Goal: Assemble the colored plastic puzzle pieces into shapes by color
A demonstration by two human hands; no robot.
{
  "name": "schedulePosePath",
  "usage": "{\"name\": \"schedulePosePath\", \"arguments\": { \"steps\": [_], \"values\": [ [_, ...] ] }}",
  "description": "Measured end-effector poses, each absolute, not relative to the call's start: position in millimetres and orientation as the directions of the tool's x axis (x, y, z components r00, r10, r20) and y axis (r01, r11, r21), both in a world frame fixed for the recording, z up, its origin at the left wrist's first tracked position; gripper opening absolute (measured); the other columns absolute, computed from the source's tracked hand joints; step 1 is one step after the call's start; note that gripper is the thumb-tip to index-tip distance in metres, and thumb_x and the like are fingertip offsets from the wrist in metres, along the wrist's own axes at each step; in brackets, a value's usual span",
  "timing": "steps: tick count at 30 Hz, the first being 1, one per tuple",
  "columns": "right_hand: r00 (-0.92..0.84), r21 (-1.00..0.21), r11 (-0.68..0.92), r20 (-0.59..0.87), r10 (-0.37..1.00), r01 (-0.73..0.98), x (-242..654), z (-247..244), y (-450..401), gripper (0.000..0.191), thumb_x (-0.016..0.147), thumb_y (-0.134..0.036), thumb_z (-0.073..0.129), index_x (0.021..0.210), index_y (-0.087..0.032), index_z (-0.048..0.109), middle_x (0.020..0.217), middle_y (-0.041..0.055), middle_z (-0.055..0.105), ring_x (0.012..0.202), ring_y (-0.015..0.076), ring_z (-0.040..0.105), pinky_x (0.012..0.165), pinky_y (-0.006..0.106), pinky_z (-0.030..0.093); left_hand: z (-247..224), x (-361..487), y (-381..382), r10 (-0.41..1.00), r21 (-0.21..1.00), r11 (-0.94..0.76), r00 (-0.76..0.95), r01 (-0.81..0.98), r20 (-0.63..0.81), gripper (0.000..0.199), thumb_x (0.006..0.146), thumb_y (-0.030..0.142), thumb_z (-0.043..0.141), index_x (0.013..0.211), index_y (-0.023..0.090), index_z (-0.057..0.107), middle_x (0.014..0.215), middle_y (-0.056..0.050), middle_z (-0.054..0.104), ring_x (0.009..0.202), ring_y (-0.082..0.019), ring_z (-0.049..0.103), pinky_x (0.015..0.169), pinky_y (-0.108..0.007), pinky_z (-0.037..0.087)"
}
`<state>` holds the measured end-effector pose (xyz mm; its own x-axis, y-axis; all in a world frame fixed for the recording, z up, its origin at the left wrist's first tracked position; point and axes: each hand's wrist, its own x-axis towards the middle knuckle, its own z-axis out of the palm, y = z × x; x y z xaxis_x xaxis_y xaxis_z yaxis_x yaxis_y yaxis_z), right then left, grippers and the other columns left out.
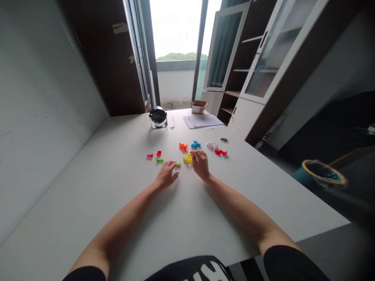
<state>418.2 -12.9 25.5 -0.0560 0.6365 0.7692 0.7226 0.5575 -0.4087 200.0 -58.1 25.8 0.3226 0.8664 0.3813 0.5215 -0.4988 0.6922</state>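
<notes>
Small plastic toy pieces lie on the white table in groups by colour. My left hand (167, 174) rests at the near left of them, its thumb and fingers apart, fingertips at a green piece (178, 164). My right hand (200, 166) is bent over the right edge of the yellow pieces (187, 159). Its fingers look loosely apart, with the thumb hidden. A bit of green shows just past its knuckles. Beyond the hands are orange pieces (183, 147) and blue pieces (196, 144). White pieces (212, 145) and red pieces (220, 152) sit to the right.
Left of my left hand are two red pieces (158, 153) and a green piece (159, 160). Farther back stand a round black device (158, 116), paper sheets (203, 121) and a small cardboard box (199, 107). A round hole (224, 140) is near the table's right edge.
</notes>
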Motion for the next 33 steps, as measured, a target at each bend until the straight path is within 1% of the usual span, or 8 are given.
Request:
{"name": "schedulePosePath", "arguments": {
  "steps": [3, 5, 8, 11, 16, 20, 24, 33],
  "values": [
    [-0.087, -0.388, 0.546, 0.752, 0.653, 0.742, 417.2, 24.6, -13.3, 0.021, 0.097, -0.013, 0.046, 0.101, -0.022, 0.063, 0.096, 0.0070, 0.066, 0.094, 0.0258, 0.056, 0.087, 0.039, 0.039, 20.3, 198.6, -56.4, 0.837, 0.649, -0.547, 0.370, 0.528, 0.404, 0.041, 0.076, 0.015, 0.070, 0.115, 0.029, 0.069, 0.137, -0.009, 0.057, 0.134, -0.033, 0.042, 0.117, -0.050, 0.027],
    [-0.125, -0.371, 0.554, 0.738, 0.663, 0.746, 414.4, 25.3, -16.0, 0.020, 0.096, -0.012, 0.047, 0.101, -0.022, 0.063, 0.096, 0.0069, 0.067, 0.095, 0.0253, 0.056, 0.087, 0.038, 0.039, 16.9, 196.3, -53.9, 0.833, 0.650, -0.552, 0.392, 0.523, 0.392, 0.043, 0.078, 0.016, 0.069, 0.119, 0.030, 0.068, 0.137, -0.008, 0.058, 0.138, -0.032, 0.039, 0.120, -0.050, 0.024],
    [-0.166, -0.359, 0.580, 0.731, 0.662, 0.732, 410.4, 26.8, -19.7, 0.018, 0.097, -0.014, 0.048, 0.099, -0.022, 0.064, 0.095, 0.0062, 0.067, 0.095, 0.0240, 0.056, 0.089, 0.037, 0.038, 16.0, 193.0, -51.5, 0.836, 0.549, -0.548, 0.423, 0.631, 0.349, 0.041, 0.084, 0.018, 0.062, 0.125, 0.028, 0.064, 0.131, -0.008, 0.062, 0.134, -0.028, 0.043, 0.119, -0.048, 0.027],
    [-0.182, -0.352, 0.595, 0.733, 0.655, 0.723, 409.1, 27.0, -20.0, 0.017, 0.097, -0.016, 0.048, 0.098, -0.021, 0.064, 0.094, 0.0054, 0.067, 0.094, 0.0230, 0.055, 0.089, 0.036, 0.038, 18.7, 191.6, -51.3, 0.822, 0.384, -0.567, 0.468, 0.729, 0.326, 0.043, 0.088, 0.020, 0.056, 0.131, 0.026, 0.059, 0.139, -0.008, 0.056, 0.137, -0.028, 0.041, 0.119, -0.049, 0.030],
    [-0.162, -0.352, 0.572, 0.733, 0.661, 0.741, 411.3, 26.9, -17.8, 0.019, 0.095, -0.013, 0.047, 0.094, -0.020, 0.065, 0.093, 0.0057, 0.067, 0.093, 0.0220, 0.056, 0.090, 0.034, 0.037, 20.4, 194.8, -52.5, 0.732, 0.295, -0.681, 0.606, 0.670, 0.312, 0.046, 0.088, 0.015, 0.053, 0.132, 0.028, 0.056, 0.156, -0.003, 0.041, 0.149, -0.026, 0.026, 0.123, -0.048, 0.027],
    [-0.285, -0.269, 0.590, 0.679, 0.677, 0.761, 411.4, 28.0, -20.4, 0.022, 0.096, -0.015, 0.049, 0.081, -0.019, 0.065, 0.082, 0.0046, 0.067, 0.083, 0.0190, 0.057, 0.085, 0.031, 0.036, 19.4, 197.8, -53.9, 0.707, 0.291, -0.707, 0.633, 0.645, 0.315, 0.045, 0.087, 0.013, 0.053, 0.129, 0.028, 0.057, 0.150, -0.001, 0.049, 0.148, -0.025, 0.028, 0.123, -0.048, 0.027],
    [-0.357, -0.195, 0.541, 0.566, 0.743, 0.818, 406.5, 30.0, -26.6, 0.025, 0.097, -0.019, 0.048, 0.079, -0.018, 0.065, 0.079, 0.0047, 0.066, 0.072, 0.0163, 0.055, 0.072, 0.028, 0.035, 18.2, 197.1, -54.0, 0.719, 0.297, -0.693, 0.595, 0.657, 0.360, 0.041, 0.088, 0.014, 0.054, 0.127, 0.027, 0.059, 0.153, -0.004, 0.046, 0.148, -0.026, 0.029, 0.122, -0.049, 0.027],
    [-0.424, -0.059, 0.453, 0.264, 0.867, 0.890, 391.2, 39.5, -42.8, 0.023, 0.098, -0.024, 0.046, 0.098, -0.018, 0.069, 0.097, 0.0106, 0.068, 0.074, 0.0185, 0.060, 0.063, 0.028, 0.034, 15.6, 179.6, -38.0, 0.882, 0.564, -0.422, 0.179, 0.710, 0.435, 0.021, 0.089, 0.015, 0.051, 0.104, 0.022, 0.065, 0.124, -0.008, 0.063, 0.122, -0.026, 0.055, 0.109, -0.048, 0.042]
  ]
}}
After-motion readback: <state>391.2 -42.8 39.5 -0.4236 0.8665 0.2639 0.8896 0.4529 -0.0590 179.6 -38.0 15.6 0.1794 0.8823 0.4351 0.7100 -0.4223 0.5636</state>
